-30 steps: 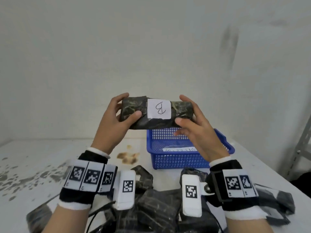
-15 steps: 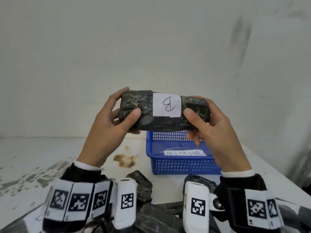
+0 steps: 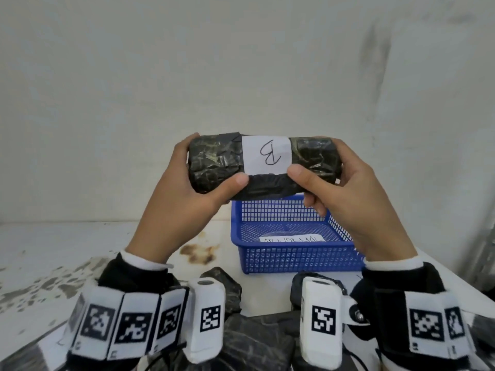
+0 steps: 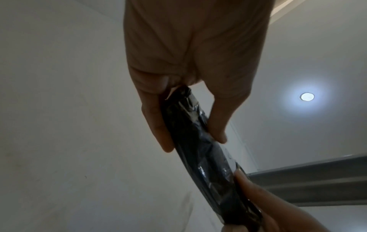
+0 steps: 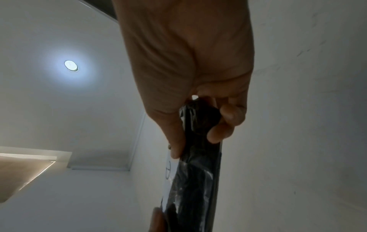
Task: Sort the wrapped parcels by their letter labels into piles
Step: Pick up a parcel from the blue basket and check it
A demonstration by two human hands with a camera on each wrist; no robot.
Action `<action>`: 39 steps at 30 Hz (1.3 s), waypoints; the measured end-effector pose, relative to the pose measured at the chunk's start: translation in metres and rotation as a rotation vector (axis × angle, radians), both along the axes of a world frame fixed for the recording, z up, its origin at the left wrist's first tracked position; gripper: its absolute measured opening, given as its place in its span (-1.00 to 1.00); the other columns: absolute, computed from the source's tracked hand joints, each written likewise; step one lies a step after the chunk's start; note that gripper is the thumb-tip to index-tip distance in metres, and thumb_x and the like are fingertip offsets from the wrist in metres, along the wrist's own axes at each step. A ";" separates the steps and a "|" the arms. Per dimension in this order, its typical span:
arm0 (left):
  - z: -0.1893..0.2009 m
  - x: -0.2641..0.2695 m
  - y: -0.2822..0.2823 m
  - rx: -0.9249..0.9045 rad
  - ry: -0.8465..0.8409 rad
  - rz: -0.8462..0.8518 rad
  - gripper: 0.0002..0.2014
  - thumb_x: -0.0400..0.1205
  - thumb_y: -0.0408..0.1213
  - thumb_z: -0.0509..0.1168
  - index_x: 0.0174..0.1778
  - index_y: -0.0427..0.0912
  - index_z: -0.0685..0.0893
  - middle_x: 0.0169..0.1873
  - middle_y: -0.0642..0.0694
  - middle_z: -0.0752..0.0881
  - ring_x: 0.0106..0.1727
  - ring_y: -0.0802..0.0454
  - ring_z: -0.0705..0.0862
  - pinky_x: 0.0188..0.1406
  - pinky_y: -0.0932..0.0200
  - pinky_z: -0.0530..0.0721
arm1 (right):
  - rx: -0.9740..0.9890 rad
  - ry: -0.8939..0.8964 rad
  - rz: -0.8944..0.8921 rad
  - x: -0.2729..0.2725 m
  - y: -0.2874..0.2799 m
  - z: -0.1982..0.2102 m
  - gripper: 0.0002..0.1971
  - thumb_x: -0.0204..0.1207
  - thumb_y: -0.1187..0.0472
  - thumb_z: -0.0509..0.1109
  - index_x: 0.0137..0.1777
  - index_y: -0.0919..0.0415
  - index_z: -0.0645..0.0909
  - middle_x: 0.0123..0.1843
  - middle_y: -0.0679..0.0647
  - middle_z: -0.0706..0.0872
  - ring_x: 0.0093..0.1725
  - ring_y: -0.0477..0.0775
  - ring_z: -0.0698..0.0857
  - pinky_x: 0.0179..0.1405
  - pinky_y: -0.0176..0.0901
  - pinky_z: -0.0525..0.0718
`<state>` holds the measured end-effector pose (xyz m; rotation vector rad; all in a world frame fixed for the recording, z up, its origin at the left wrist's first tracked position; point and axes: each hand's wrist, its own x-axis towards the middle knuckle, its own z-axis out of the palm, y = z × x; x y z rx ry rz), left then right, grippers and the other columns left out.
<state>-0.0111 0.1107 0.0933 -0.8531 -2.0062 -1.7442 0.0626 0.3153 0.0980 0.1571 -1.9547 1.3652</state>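
Note:
A black-wrapped parcel [image 3: 214,162] with a white label reading "B" [image 3: 266,154] is held up in the air before the wall, lengthwise left to right. My left hand [image 3: 192,188] grips its left end, thumb on the front face. My right hand [image 3: 340,183] grips its right end the same way. In the left wrist view the parcel [image 4: 200,150] is seen edge-on between thumb and fingers of my left hand [image 4: 190,100]. The right wrist view shows the parcel [image 5: 196,172] pinched by my right hand [image 5: 198,113].
A blue plastic basket [image 3: 300,257] with a handwritten paper label inside stands on the white table [image 3: 53,250] below the parcel. Several more black-wrapped parcels [image 3: 254,341] lie in a heap at the near edge. A brown stain [image 3: 199,251] marks the table.
Both hands have raised the B parcel and brought it closer to me, and its label now faces me more squarely.

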 end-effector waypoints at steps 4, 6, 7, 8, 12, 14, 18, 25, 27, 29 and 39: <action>0.000 0.002 0.003 0.031 0.009 0.018 -0.25 0.36 -0.03 0.56 0.45 0.04 0.40 0.11 0.08 0.72 -0.02 0.01 0.80 -0.29 0.46 0.66 | 0.039 0.018 -0.041 0.000 -0.005 0.001 -0.53 0.34 -0.09 0.62 0.23 -0.10 0.62 -0.19 -0.23 0.75 -0.31 -0.30 0.67 -0.27 -0.40 0.62; 0.001 0.003 0.003 0.023 0.022 0.035 -0.23 0.33 0.03 0.55 0.45 0.05 0.39 0.12 0.09 0.71 -0.02 0.00 0.80 -0.20 0.33 0.74 | 0.045 0.018 -0.048 0.000 -0.009 0.001 -0.52 0.31 -0.12 0.62 0.21 -0.12 0.61 -0.15 -0.25 0.77 -0.26 -0.31 0.71 -0.20 -0.37 0.66; 0.001 0.003 0.004 0.006 0.022 0.039 -0.19 0.31 0.09 0.53 0.46 0.07 0.37 0.12 0.08 0.72 -0.05 0.01 0.80 -0.15 0.20 0.78 | 0.051 0.018 -0.052 0.000 -0.010 0.002 -0.51 0.29 -0.14 0.62 0.20 -0.13 0.60 -0.11 -0.25 0.79 -0.20 -0.31 0.74 -0.17 -0.38 0.69; 0.000 0.003 0.004 -0.005 0.013 0.042 -0.19 0.31 0.09 0.53 0.46 0.07 0.35 0.10 0.06 0.73 -0.14 0.03 0.82 -0.21 0.14 0.79 | 0.058 0.022 -0.062 0.000 -0.012 0.002 -0.51 0.28 -0.13 0.63 0.20 -0.13 0.60 -0.06 -0.25 0.80 -0.13 -0.32 0.76 -0.14 -0.42 0.71; 0.000 0.003 0.004 -0.025 0.030 0.043 -0.31 0.41 -0.02 0.53 0.40 0.08 0.35 -0.01 0.09 0.73 -0.41 0.15 0.75 -0.60 0.41 0.56 | 0.049 0.055 -0.093 0.001 -0.016 0.002 -0.50 0.28 -0.12 0.65 0.19 -0.08 0.61 0.01 -0.22 0.82 -0.01 -0.30 0.78 -0.06 -0.43 0.73; 0.001 0.005 0.003 -0.040 0.042 0.040 -0.23 0.33 0.17 0.48 0.43 0.13 0.32 0.01 0.16 0.71 -0.26 0.23 0.73 -0.49 0.50 0.51 | 0.035 0.067 -0.104 0.001 -0.017 0.002 -0.48 0.25 -0.14 0.64 0.19 -0.06 0.62 0.03 -0.20 0.82 0.01 -0.27 0.79 -0.03 -0.36 0.75; 0.003 0.011 0.007 -0.053 0.018 0.004 -0.23 0.27 0.32 0.35 0.37 0.12 0.32 -0.06 0.16 0.72 -0.28 0.34 0.71 -0.47 0.54 0.50 | 0.038 0.075 -0.121 0.000 -0.015 0.003 -0.48 0.29 -0.12 0.65 0.20 -0.01 0.62 0.05 -0.13 0.82 0.06 -0.16 0.80 0.08 -0.17 0.77; 0.002 0.012 0.009 -0.014 0.011 0.078 -0.40 0.36 0.19 0.44 0.21 0.11 0.35 -0.05 0.18 0.72 -0.23 0.23 0.76 -0.45 0.43 0.54 | 0.012 0.082 -0.102 0.003 -0.019 0.004 -0.55 0.31 -0.10 0.64 0.14 0.01 0.64 -0.05 -0.18 0.83 -0.06 -0.24 0.80 -0.08 -0.34 0.73; 0.003 0.013 0.008 -0.018 0.010 0.099 -0.36 0.32 0.24 0.43 0.22 0.11 0.35 -0.06 0.20 0.71 -0.16 0.20 0.76 -0.36 0.34 0.54 | 0.013 0.082 -0.107 0.003 -0.020 0.004 -0.56 0.32 -0.09 0.65 0.13 0.01 0.64 -0.04 -0.16 0.83 -0.04 -0.21 0.81 -0.02 -0.28 0.77; 0.002 0.012 0.008 -0.014 0.009 0.109 -0.38 0.36 0.20 0.46 0.23 0.09 0.35 -0.08 0.19 0.71 -0.15 0.18 0.76 -0.34 0.31 0.55 | 0.018 0.075 -0.093 0.002 -0.021 0.004 -0.56 0.31 -0.11 0.63 0.12 0.00 0.64 -0.03 -0.17 0.83 -0.04 -0.22 0.81 -0.02 -0.28 0.76; 0.004 0.014 0.008 0.009 -0.016 0.099 -0.32 0.31 0.30 0.39 0.23 0.08 0.35 -0.02 0.15 0.73 -0.13 0.11 0.80 -0.30 0.24 0.61 | 0.029 0.074 -0.083 0.003 -0.022 0.005 -0.72 0.46 -0.10 0.54 0.07 -0.01 0.64 -0.20 -0.26 0.77 -0.26 -0.32 0.71 -0.23 -0.40 0.63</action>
